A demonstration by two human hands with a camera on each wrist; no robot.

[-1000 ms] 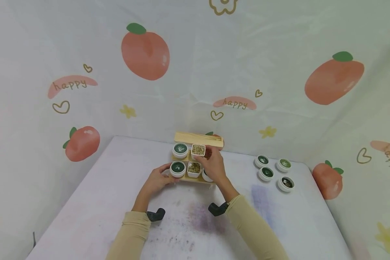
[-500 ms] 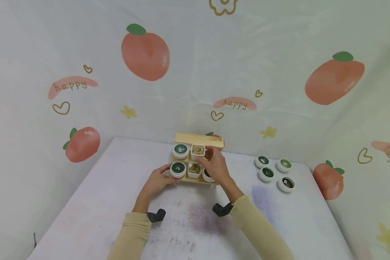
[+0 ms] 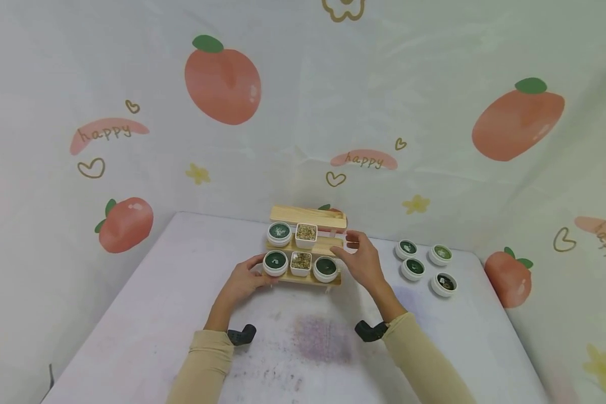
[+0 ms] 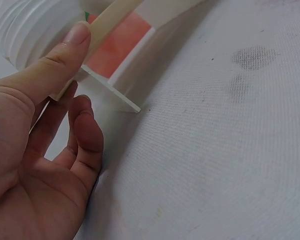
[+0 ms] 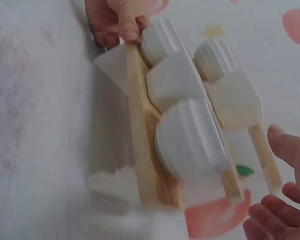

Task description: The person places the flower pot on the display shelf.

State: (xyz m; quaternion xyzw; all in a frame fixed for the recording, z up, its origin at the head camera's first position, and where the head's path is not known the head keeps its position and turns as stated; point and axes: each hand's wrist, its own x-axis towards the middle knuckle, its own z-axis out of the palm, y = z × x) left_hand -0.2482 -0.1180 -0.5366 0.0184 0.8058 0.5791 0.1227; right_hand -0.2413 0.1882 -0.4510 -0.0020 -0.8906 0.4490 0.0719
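A tiered wooden shelf (image 3: pixel 327 245) stands at the back of the table. Its lowest board carries two round white pots (image 3: pixel 325 268) with dark green surfaces, and a square white pot (image 3: pixel 301 263) between them. On the middle board are a round pot (image 3: pixel 279 233) and a square pot (image 3: pixel 306 234) with a grainy tan filling. My left hand (image 3: pixel 243 278) pinches the left end of the lowest board (image 4: pixel 110 25), thumb on top and fingers beneath. Off the middle board's right end, my right hand (image 3: pixel 362 261) holds nothing, its fingers spread from the thumb.
Several round white pots (image 3: pixel 413 269) with green or dark surfaces sit on the right of the table (image 3: pixel 283 365). The shelf's top board (image 3: pixel 308 216) bears nothing. Behind it hangs a pale cloth (image 3: pixel 293 112) printed with peaches.
My right hand has let go of the square pot on the middle board and moved away to the right, uncovering the lower right round pot. My left hand keeps its place.
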